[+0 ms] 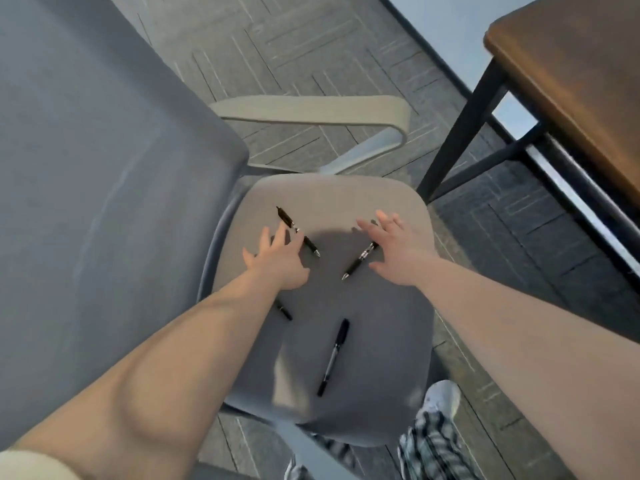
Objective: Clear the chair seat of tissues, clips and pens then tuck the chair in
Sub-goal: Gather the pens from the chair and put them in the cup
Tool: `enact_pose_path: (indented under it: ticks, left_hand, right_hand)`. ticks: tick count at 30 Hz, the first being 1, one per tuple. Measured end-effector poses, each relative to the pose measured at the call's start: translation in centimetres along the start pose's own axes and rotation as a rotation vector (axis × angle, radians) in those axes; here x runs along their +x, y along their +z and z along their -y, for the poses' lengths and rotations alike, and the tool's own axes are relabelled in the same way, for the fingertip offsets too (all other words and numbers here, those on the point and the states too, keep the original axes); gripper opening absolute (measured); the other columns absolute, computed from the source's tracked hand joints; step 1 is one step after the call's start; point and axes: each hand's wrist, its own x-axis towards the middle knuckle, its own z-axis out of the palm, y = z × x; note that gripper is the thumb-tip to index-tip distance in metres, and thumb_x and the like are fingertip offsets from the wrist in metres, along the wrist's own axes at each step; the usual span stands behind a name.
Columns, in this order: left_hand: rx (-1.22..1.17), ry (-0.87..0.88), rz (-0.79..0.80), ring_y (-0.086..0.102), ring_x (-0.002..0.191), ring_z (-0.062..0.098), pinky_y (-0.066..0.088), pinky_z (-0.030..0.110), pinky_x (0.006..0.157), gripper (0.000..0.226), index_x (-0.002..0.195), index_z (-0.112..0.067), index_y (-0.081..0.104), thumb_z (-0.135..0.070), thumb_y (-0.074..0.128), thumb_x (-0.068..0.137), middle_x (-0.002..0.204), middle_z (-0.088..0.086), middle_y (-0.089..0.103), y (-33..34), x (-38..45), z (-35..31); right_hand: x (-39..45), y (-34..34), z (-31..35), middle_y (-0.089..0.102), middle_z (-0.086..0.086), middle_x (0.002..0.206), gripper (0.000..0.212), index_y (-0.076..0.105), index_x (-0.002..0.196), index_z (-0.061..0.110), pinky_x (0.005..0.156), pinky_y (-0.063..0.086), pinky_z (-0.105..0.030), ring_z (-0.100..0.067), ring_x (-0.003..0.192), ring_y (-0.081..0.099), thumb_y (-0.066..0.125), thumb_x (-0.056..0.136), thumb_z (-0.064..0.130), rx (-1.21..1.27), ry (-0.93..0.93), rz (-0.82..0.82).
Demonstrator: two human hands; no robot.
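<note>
Several black pens lie on the grey chair seat [374, 358]. One pen [297, 231] runs diagonally at the far left of the seat, just past the fingers of my left hand [277, 261], which is spread open above it. Another pen [360, 260] lies beside the thumb of my right hand [398, 251], also open with fingers apart. A marker [334, 356] rests near the seat's front. A short pen end [284, 311] peeks out from under my left forearm. I see no tissues or clips.
The chair's grey backrest [104, 168] fills the left. A beige armrest [311, 110] curves behind the seat. A brown wooden table [581, 84] on black legs stands at the right. Patterned carpet [311, 46] lies around. My shoe [441, 398] is below the seat's front.
</note>
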Motion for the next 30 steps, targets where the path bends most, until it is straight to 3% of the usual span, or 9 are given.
enact_pose_path:
  ticks: [4,8,13,15,17,19,23,25,30]
  left_hand:
    - [0.086,-0.01,0.042,-0.016,0.147,0.024,0.002,0.063,0.112,0.084,0.148,-0.04,-0.002,-0.011,0.04,0.081,0.16,-0.007,-0.015,2.7,1.5,2.1]
    - [0.091,-0.028,0.094,-0.017,0.147,0.023,0.005,0.065,0.111,0.091,0.148,-0.042,-0.004,-0.007,0.044,0.078,0.159,-0.006,-0.019,4.9,2.2,4.3]
    - [0.173,0.033,0.086,-0.003,0.148,0.024,0.025,0.057,0.111,0.091,0.148,-0.04,-0.004,-0.01,0.053,0.084,0.16,-0.003,-0.011,7.0,2.6,6.6]
    - [0.208,0.065,-0.003,0.017,0.143,0.026,0.033,0.051,0.106,0.085,0.149,-0.035,0.007,-0.011,0.056,0.085,0.157,0.003,0.007,7.8,2.8,6.9]
    - [0.247,0.097,-0.104,0.037,0.128,0.029,0.04,0.047,0.097,0.068,0.141,-0.027,0.026,-0.01,0.057,0.083,0.141,0.008,0.031,8.2,3.1,6.8]
    - [0.315,0.14,-0.122,0.045,0.118,0.029,0.042,0.044,0.092,0.05,0.128,-0.022,0.038,-0.008,0.055,0.083,0.125,0.008,0.043,8.3,3.2,6.6]
    - [0.283,0.186,-0.057,0.052,0.113,0.033,0.045,0.044,0.086,0.031,0.118,-0.013,0.045,-0.014,0.046,0.087,0.118,0.011,0.051,8.1,3.1,6.5]
    - [0.191,0.178,-0.039,0.053,0.111,0.037,0.045,0.045,0.086,0.027,0.115,-0.009,0.044,-0.012,0.041,0.088,0.119,0.015,0.051,7.5,3.0,6.3]
    - [0.176,0.166,-0.202,0.052,0.107,0.036,0.042,0.043,0.08,0.031,0.118,-0.01,0.044,-0.007,0.036,0.088,0.117,0.015,0.049,5.0,3.3,5.5]
  right_hand:
    - [1.5,2.4,0.5,-0.002,-0.001,0.162,0.078,-0.003,0.148,0.041,0.12,0.012,-0.047,-0.026,0.149,-0.002,0.05,0.092,0.027,-0.12,-0.035,0.044]
    - [2.7,4.6,1.0,-0.003,-0.001,0.162,0.082,-0.001,0.148,0.041,0.119,0.012,-0.049,-0.025,0.149,-0.004,0.05,0.09,0.013,-0.151,-0.032,0.079]
    - [3.2,6.8,1.9,0.025,-0.007,0.153,0.076,0.022,0.146,0.033,0.117,0.011,-0.053,-0.024,0.147,0.011,0.053,0.083,0.002,-0.196,-0.058,0.015]
    - [3.2,7.2,2.3,0.039,-0.009,0.138,0.063,0.038,0.136,0.025,0.117,0.012,-0.056,-0.026,0.141,0.023,0.054,0.081,0.0,-0.229,-0.068,-0.023]
    - [3.1,7.6,2.7,0.046,-0.01,0.124,0.049,0.047,0.124,0.018,0.115,0.013,-0.057,-0.029,0.13,0.035,0.051,0.08,-0.003,-0.254,-0.061,-0.053]
    - [2.9,7.8,3.1,0.05,-0.01,0.117,0.04,0.049,0.117,0.015,0.113,0.019,-0.054,-0.031,0.122,0.042,0.048,0.082,-0.003,-0.266,-0.057,-0.052]
    - [2.3,7.6,3.8,0.052,-0.008,0.115,0.028,0.049,0.115,0.016,0.092,0.037,-0.041,-0.03,0.115,0.048,0.05,0.088,0.013,-0.239,-0.125,-0.005]
    - [1.8,7.4,4.4,0.05,-0.009,0.114,0.028,0.048,0.116,0.015,0.078,0.038,-0.037,-0.031,0.112,0.049,0.049,0.088,0.018,-0.196,-0.191,0.053]
    - [0.9,7.2,5.8,0.052,-0.007,0.114,0.037,0.05,0.12,0.019,0.081,0.04,-0.035,-0.028,0.112,0.048,0.052,0.082,0.017,-0.168,-0.391,0.162]
